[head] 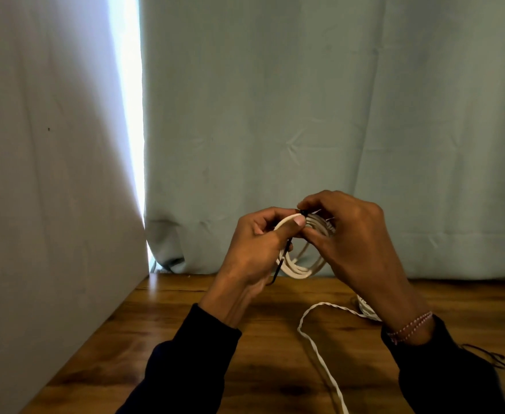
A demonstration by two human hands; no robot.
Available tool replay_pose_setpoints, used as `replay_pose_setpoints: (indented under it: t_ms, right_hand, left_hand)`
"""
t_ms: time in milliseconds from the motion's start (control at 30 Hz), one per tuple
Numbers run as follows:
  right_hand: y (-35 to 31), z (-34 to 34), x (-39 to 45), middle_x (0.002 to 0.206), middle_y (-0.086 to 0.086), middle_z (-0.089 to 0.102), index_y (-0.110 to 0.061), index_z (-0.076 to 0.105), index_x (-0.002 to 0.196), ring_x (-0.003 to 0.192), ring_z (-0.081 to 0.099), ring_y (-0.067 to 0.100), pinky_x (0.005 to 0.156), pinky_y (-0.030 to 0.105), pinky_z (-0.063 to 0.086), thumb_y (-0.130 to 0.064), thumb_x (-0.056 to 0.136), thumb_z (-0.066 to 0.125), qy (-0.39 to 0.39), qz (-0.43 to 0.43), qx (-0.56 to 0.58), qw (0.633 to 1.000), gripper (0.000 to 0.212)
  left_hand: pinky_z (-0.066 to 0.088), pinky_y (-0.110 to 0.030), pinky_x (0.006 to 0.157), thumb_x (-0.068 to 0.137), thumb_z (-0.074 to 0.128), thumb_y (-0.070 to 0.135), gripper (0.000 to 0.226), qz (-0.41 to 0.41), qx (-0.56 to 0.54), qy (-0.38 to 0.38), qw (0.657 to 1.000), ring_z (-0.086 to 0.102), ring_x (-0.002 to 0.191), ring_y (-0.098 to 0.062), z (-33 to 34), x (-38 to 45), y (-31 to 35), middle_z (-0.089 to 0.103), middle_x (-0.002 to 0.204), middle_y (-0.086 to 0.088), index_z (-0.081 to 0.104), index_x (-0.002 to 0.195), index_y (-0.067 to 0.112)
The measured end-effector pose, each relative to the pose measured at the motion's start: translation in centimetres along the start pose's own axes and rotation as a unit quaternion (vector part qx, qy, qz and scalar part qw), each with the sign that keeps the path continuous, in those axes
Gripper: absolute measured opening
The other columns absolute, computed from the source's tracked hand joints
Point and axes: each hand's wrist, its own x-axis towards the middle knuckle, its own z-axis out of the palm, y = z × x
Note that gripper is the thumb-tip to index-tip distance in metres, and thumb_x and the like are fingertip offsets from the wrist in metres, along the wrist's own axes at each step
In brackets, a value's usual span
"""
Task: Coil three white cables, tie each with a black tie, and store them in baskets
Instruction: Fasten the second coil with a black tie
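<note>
A coiled white cable (300, 268) hangs upright in the air above the wooden table (161, 339). My left hand (257, 249) grips the coil's top left, thumb pressed on the strands. A black tie (281, 264) runs from the coil's top down past my left palm, its tail hanging free. My right hand (346, 234) pinches the tie's small black head at the top of the coil. A second white cable (320, 351) lies loose on the table, snaking toward the front edge. Part of another white bundle (366, 307) shows behind my right wrist.
More black ties (487, 357) lie on the table at the right, beside my right sleeve. A pale wall (51, 204) bounds the table on the left and a grey-green curtain (335, 115) hangs behind it. No baskets are in view.
</note>
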Motion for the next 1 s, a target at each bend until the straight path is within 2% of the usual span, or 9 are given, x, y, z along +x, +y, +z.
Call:
replay_pose_setpoints:
  t_ms: [100, 267, 400, 467, 667, 833, 1000]
  right_hand:
    - [0.5, 0.2, -0.1, 0.094, 0.005, 0.072, -0.010, 0.071, 0.103, 0.080, 0.067, 0.016, 0.072, 0.020, 0.054, -0.014, 0.077, 0.085, 0.008, -0.044, -0.031, 0.999, 0.030]
    - [0.7, 0.7, -0.3, 0.091, 0.012, 0.070, -0.005, 0.069, 0.100, 0.073, 0.067, 0.025, 0.061, 0.038, 0.060, -0.011, 0.076, 0.085, 0.038, -0.081, -0.075, 0.993, 0.030]
    - [0.8, 0.9, -0.5, 0.087, 0.011, 0.069, -0.006, 0.067, 0.098, 0.070, 0.065, 0.023, 0.057, 0.037, 0.058, -0.014, 0.074, 0.088, 0.054, -0.065, -0.074, 0.994, 0.033]
    - [1.0, 0.9, -0.6, 0.086, 0.012, 0.070, -0.005, 0.067, 0.097, 0.069, 0.066, 0.024, 0.057, 0.037, 0.059, -0.014, 0.072, 0.089, 0.060, -0.070, -0.074, 0.993, 0.034]
    - [1.4, 1.2, -0.6, 0.084, 0.015, 0.072, -0.001, 0.068, 0.097, 0.068, 0.069, 0.027, 0.056, 0.038, 0.061, -0.014, 0.070, 0.090, 0.068, -0.091, -0.069, 0.991, 0.037]
    - [1.1, 1.1, -0.6, 0.082, 0.014, 0.071, 0.000, 0.067, 0.095, 0.066, 0.069, 0.026, 0.056, 0.035, 0.061, -0.015, 0.071, 0.087, 0.075, -0.097, -0.064, 0.990, 0.035]
    - [1.0, 0.8, -0.5, 0.082, 0.013, 0.073, -0.001, 0.069, 0.095, 0.067, 0.070, 0.024, 0.058, 0.035, 0.061, -0.018, 0.069, 0.090, 0.058, -0.076, -0.051, 0.994, 0.038]
  left_hand:
    - [0.053, -0.026, 0.079, 0.090, 0.071, 0.013, 0.017, 0.013, 0.028, 0.005, 1.000, 0.072, 0.093, -0.017, 0.1, -0.1, 0.1, 0.078, 0.097, -0.006, 0.077, 0.106, 0.009]
    - [0.056, -0.027, 0.090, 0.090, 0.071, 0.018, 0.018, 0.036, 0.094, 0.000, 0.995, 0.072, 0.096, -0.010, -0.4, -0.3, 0.5, 0.078, 0.097, 0.004, 0.078, 0.107, 0.017]
    - [0.056, -0.017, 0.082, 0.091, 0.071, 0.022, 0.021, 0.057, 0.139, -0.005, 0.989, 0.071, 0.093, -0.005, -0.2, -0.7, 0.7, 0.077, 0.098, 0.007, 0.077, 0.111, 0.020]
    - [0.057, -0.018, 0.081, 0.090, 0.072, 0.025, 0.022, 0.067, 0.162, 0.008, 0.985, 0.071, 0.092, -0.006, 0.0, -0.7, 0.7, 0.077, 0.098, 0.008, 0.076, 0.111, 0.021]
    - [0.046, -0.008, 0.058, 0.088, 0.071, 0.043, 0.028, 0.016, 0.228, 0.032, 0.973, 0.067, 0.074, -0.003, -0.2, -0.5, 0.7, 0.073, 0.085, 0.007, 0.073, 0.106, 0.021]
    - [0.047, -0.011, 0.059, 0.090, 0.069, 0.037, 0.026, -0.003, 0.182, -0.024, 0.983, 0.065, 0.066, 0.003, -0.7, -0.4, 1.1, 0.074, 0.079, 0.007, 0.076, 0.105, 0.018]
    - [0.045, -0.008, 0.058, 0.091, 0.070, 0.027, 0.020, 0.019, 0.140, -0.020, 0.990, 0.061, 0.064, 0.007, -0.3, -0.5, 0.8, 0.072, 0.081, 0.010, 0.076, 0.108, 0.019]
